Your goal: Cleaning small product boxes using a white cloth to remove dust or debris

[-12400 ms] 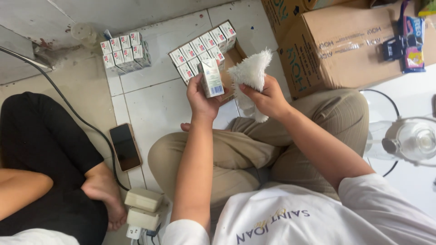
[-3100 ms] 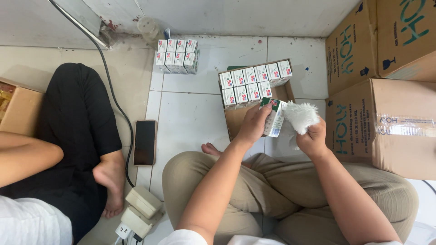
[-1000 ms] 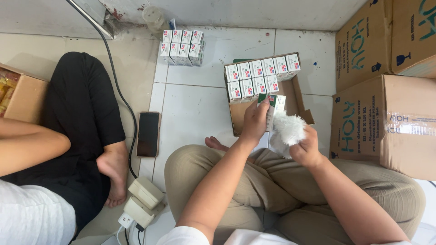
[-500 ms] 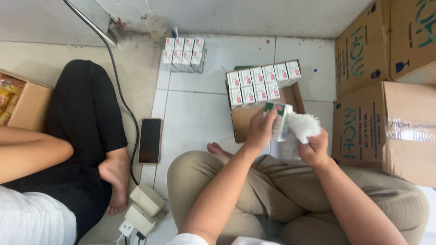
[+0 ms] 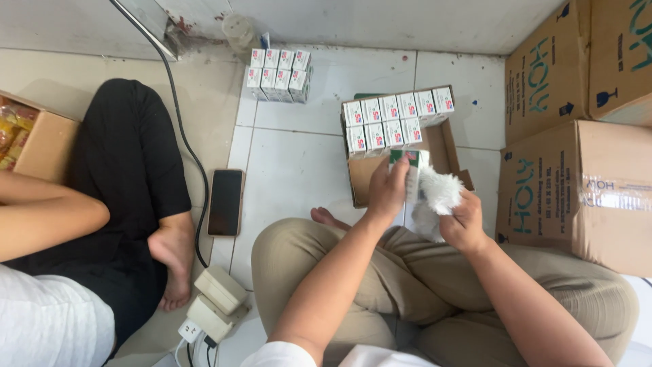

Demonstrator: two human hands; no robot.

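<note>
- Your left hand (image 5: 387,190) is clenched around a small white carton (image 5: 414,175) with a green top, just right of the frame's centre. The carton stands nearly upright, its long axis running up and down the frame, with the top edge pointing toward the upper edge.
- Your right hand (image 5: 465,224) is bunched around a white cloth (image 5: 438,194), which presses against the carton's right face. The cloth lies to the right of the carton and slightly lower, so the right hand is the one placed against that face while the left hand only steadies the carton.
- Directly above your hands, toward the upper middle of the frame, two rows of matching cartons (image 5: 394,119) sit on an open brown box (image 5: 441,146). The held carton is just below that box, close to the lower row.
- A second cluster of cartons (image 5: 277,71) stands at the upper left of centre, well apart from both hands.
- A dark phone (image 5: 225,202) lies on the tile to the left, near another person's bare foot (image 5: 173,255).
- Compared with half a second ago, the carton and cloth sit in almost the same spot and both grips look unchanged. Against the oldest picture, the carton is held lower and nearer the box.
</note>
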